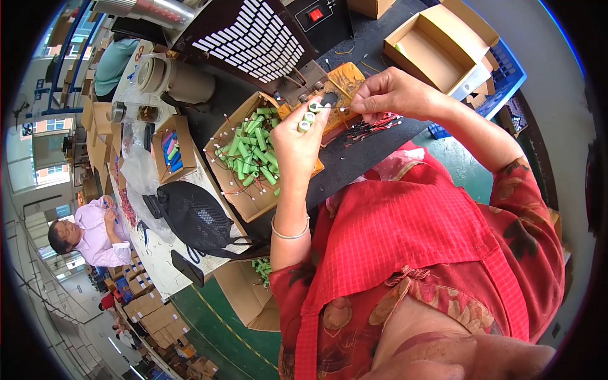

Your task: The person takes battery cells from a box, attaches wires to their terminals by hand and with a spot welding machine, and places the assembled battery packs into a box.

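Observation:
My left hand (pixel 296 140) is closed around a small group of green cylindrical battery cells (pixel 306 123), their pale round ends facing up. My right hand (pixel 394 95) pinches with thumb and fingertips at what looks like a thin dark wire (pixel 337 109) running from the cells. Both hands are over an orange-brown work block (pixel 346 79) with a yellow stick on it. Beneath my right hand lies a bundle of red and black wires (pixel 373 128) with white tips. Left of my left hand, a cardboard box (pixel 253 206) holds many green battery packs (pixel 253 149) with wire leads.
Behind the block stands a black vented machine (pixel 253 44) with a red switch (pixel 315 14). An open cardboard box (pixel 430 54) rests on a blue crate (pixel 513 76) at right. A black mesh bag (pixel 196 215) and phone (pixel 187 268) lie left. A co-worker (pixel 98 231) sits farther left.

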A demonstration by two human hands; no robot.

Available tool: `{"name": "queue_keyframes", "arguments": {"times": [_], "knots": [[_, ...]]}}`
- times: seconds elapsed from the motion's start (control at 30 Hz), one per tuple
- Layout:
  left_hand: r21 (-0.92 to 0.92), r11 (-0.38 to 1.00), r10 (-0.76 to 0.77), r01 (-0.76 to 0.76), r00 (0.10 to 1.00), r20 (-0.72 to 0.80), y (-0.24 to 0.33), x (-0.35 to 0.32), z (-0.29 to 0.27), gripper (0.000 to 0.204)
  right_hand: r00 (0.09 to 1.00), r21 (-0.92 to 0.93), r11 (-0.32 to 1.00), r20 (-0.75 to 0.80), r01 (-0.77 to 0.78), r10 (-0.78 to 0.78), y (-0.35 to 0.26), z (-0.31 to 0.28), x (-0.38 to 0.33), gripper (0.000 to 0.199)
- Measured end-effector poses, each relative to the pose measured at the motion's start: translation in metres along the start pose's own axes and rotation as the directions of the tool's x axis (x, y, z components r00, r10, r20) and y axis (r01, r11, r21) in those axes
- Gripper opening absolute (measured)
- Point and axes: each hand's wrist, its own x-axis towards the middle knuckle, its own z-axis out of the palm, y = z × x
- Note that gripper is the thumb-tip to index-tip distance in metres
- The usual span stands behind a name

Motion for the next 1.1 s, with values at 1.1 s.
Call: {"name": "queue_keyframes", "arguments": {"times": [1.1], "knots": [[-0.047,0.988,0.144,-0.149,0.984,-0.102,-0.02,0.006,0.008,0.028,0.781,-0.224,0.868,-0.379,0.443,-0.497,0.019,0.035,0.022,0.01]]}}
